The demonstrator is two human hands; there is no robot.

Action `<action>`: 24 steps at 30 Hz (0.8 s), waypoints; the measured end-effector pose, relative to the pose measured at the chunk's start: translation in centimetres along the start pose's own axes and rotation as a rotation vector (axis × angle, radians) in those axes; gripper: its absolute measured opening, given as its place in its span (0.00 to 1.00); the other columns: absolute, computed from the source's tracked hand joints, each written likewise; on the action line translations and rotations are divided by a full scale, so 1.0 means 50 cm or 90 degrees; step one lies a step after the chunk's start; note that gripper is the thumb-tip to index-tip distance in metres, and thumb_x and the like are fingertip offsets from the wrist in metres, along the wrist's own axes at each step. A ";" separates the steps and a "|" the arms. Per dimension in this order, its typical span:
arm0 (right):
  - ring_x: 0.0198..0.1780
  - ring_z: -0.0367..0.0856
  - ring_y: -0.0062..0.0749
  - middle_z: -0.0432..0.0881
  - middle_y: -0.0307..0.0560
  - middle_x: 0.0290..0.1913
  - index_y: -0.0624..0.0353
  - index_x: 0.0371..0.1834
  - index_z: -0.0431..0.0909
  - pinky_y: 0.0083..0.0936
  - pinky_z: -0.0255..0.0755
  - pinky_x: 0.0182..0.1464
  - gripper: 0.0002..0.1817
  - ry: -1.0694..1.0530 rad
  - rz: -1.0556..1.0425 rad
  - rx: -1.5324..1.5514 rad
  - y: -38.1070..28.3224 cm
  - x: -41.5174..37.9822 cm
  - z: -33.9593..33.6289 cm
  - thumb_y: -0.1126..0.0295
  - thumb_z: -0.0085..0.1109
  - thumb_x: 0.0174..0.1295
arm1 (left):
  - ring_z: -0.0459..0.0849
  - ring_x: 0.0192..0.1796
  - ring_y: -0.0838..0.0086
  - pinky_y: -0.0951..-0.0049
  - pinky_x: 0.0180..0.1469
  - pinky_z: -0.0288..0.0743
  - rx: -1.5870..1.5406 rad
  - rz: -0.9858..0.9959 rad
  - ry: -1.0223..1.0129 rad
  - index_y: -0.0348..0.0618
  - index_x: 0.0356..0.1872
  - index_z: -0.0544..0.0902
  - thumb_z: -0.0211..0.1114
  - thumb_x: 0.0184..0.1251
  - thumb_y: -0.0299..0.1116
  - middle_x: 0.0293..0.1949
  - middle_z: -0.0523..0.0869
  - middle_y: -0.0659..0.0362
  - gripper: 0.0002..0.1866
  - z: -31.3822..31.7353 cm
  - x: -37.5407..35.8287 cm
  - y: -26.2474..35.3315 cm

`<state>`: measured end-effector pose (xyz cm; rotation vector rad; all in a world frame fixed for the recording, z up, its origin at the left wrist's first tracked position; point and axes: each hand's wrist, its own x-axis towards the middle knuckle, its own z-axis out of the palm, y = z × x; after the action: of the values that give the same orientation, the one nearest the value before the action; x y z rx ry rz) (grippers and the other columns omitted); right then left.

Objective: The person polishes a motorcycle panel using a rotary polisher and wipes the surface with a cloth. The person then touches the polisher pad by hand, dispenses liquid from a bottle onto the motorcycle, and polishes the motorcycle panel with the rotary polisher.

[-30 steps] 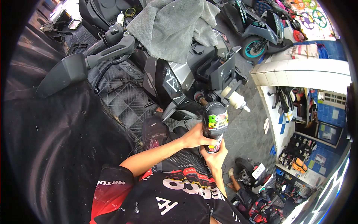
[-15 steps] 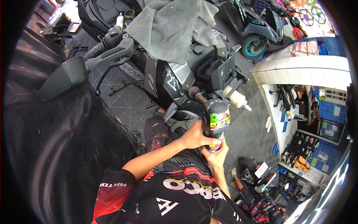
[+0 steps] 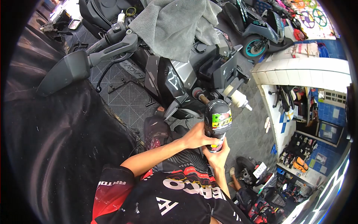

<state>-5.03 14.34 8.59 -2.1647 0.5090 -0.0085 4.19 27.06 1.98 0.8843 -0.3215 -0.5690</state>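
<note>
My left hand (image 3: 196,136) and my right hand (image 3: 218,154) are both wrapped round a handheld polisher (image 3: 220,121), a black body covered in bright stickers. The left hand closes on its near side and the right hand on its lower end. From its top a brownish shaft runs up to a small round pad (image 3: 197,92), which sits right at the dark front bodywork of a black scooter (image 3: 173,80). A grey towel (image 3: 173,28) is draped over that scooter. Beside the polisher, a cream-coloured bottle with a nozzle (image 3: 237,98) rests at the scooter's side.
The scooter's mirror (image 3: 65,74) and handlebar reach out at left, by a large black sheet (image 3: 71,149). Another scooter with a teal wheel (image 3: 256,45) stands at upper right. A person (image 3: 257,207) is near a motorcycle at lower right. White tiled counter (image 3: 298,71) to the right.
The view shifts slightly. Both hands stay closed on the polisher, which appears a little lower and to the right, its pad still at the bodywork.
</note>
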 end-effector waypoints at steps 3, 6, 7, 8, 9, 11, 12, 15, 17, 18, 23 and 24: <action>0.40 0.86 0.23 0.90 0.47 0.39 0.68 0.50 0.79 0.28 0.83 0.47 0.28 -0.016 -0.009 0.027 -0.014 0.005 0.003 0.71 0.80 0.45 | 0.92 0.50 0.65 0.61 0.59 0.83 0.051 0.015 0.020 0.36 0.55 0.88 0.82 0.58 0.43 0.49 0.93 0.50 0.27 -0.002 -0.006 0.018; 0.41 0.86 0.23 0.90 0.47 0.40 0.68 0.52 0.79 0.28 0.83 0.48 0.28 -0.026 -0.023 0.038 -0.013 0.007 0.008 0.72 0.79 0.45 | 0.92 0.50 0.62 0.61 0.59 0.83 0.085 0.025 0.038 0.36 0.55 0.88 0.82 0.57 0.44 0.49 0.93 0.48 0.28 -0.003 -0.013 0.038; 0.41 0.86 0.23 0.90 0.47 0.40 0.68 0.52 0.79 0.28 0.83 0.48 0.28 -0.029 -0.023 0.052 -0.014 0.007 0.010 0.73 0.79 0.45 | 0.93 0.50 0.62 0.61 0.58 0.83 0.100 0.032 0.045 0.36 0.55 0.88 0.82 0.57 0.44 0.49 0.94 0.48 0.29 -0.003 -0.016 0.049; 0.42 0.86 0.23 0.91 0.47 0.41 0.68 0.52 0.80 0.28 0.83 0.48 0.29 -0.031 -0.023 0.067 -0.017 0.006 0.011 0.73 0.79 0.45 | 0.93 0.50 0.61 0.61 0.58 0.83 0.115 0.037 0.051 0.36 0.55 0.88 0.82 0.57 0.45 0.49 0.94 0.47 0.29 -0.003 -0.018 0.054; 0.42 0.86 0.24 0.91 0.47 0.41 0.68 0.52 0.80 0.28 0.83 0.48 0.29 -0.033 -0.022 0.082 -0.018 0.005 0.012 0.73 0.79 0.45 | 0.93 0.51 0.61 0.61 0.58 0.83 0.116 0.032 0.050 0.36 0.55 0.88 0.82 0.57 0.45 0.49 0.94 0.47 0.29 -0.003 -0.019 0.055; 0.42 0.87 0.24 0.91 0.47 0.41 0.68 0.53 0.80 0.29 0.83 0.48 0.29 -0.035 -0.021 0.090 -0.018 0.005 0.014 0.74 0.78 0.45 | 0.93 0.51 0.60 0.61 0.58 0.83 0.117 0.020 0.046 0.35 0.55 0.87 0.83 0.56 0.45 0.49 0.93 0.46 0.30 -0.003 -0.021 0.056; 0.43 0.87 0.24 0.91 0.47 0.42 0.68 0.53 0.80 0.29 0.83 0.48 0.29 -0.036 -0.022 0.093 -0.018 0.005 0.015 0.74 0.78 0.45 | 0.93 0.51 0.60 0.61 0.59 0.83 0.117 0.019 0.047 0.34 0.55 0.87 0.83 0.55 0.45 0.49 0.93 0.46 0.31 -0.004 -0.021 0.055; 0.42 0.87 0.24 0.91 0.47 0.41 0.68 0.52 0.79 0.29 0.83 0.48 0.29 -0.031 -0.034 0.079 -0.012 0.005 0.019 0.74 0.79 0.45 | 0.93 0.51 0.61 0.61 0.59 0.83 0.109 0.021 0.047 0.33 0.55 0.87 0.84 0.54 0.44 0.49 0.93 0.47 0.31 -0.009 -0.020 0.040; 0.42 0.87 0.24 0.91 0.48 0.41 0.68 0.52 0.79 0.29 0.84 0.47 0.29 -0.030 -0.058 0.054 0.008 0.002 0.022 0.73 0.79 0.45 | 0.92 0.51 0.62 0.62 0.60 0.83 0.094 0.025 0.036 0.33 0.55 0.86 0.84 0.53 0.43 0.49 0.93 0.47 0.32 -0.014 -0.021 0.032; 0.42 0.87 0.24 0.91 0.48 0.41 0.67 0.52 0.78 0.29 0.84 0.47 0.29 -0.030 -0.070 0.042 0.021 0.000 0.024 0.73 0.79 0.45 | 0.92 0.51 0.62 0.62 0.60 0.83 0.094 0.029 0.030 0.33 0.55 0.86 0.84 0.53 0.43 0.49 0.93 0.48 0.32 -0.017 -0.023 0.027; 0.41 0.89 0.26 0.91 0.48 0.41 0.67 0.56 0.77 0.30 0.84 0.47 0.33 -0.021 -0.121 0.017 0.062 -0.005 0.045 0.71 0.82 0.45 | 0.87 0.59 0.67 0.62 0.66 0.80 0.096 -0.035 -0.058 0.33 0.65 0.80 0.85 0.56 0.37 0.57 0.89 0.50 0.37 -0.041 -0.037 0.009; 0.42 0.89 0.26 0.91 0.49 0.41 0.67 0.57 0.76 0.30 0.84 0.47 0.34 -0.020 -0.119 0.020 0.065 -0.007 0.049 0.71 0.83 0.45 | 0.87 0.59 0.67 0.62 0.66 0.80 0.098 -0.031 -0.052 0.33 0.65 0.80 0.85 0.55 0.37 0.57 0.89 0.50 0.37 -0.042 -0.039 0.006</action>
<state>-6.05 14.65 4.66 -2.1702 0.2849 -0.0848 3.75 29.71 0.90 1.0211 -0.4232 -0.6335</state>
